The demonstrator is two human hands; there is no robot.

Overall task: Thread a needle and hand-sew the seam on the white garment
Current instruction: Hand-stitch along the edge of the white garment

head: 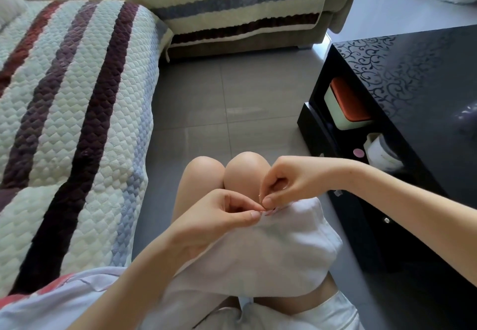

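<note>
Quilted sofa (77, 97), white garment (278, 247) pinched by left hand (214, 218), right hand (291, 180)

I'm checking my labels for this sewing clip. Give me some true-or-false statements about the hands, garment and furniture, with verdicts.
The white garment lies across the person's lap. True.
The left hand and the right hand both pinch at the garment's far edge. True.
The black table stands on the person's left. False: it stands on their right; the striped sofa cover is on their left.
The orange-lidded box sits on the tabletop. False: it sits in an open shelf under it.
</note>
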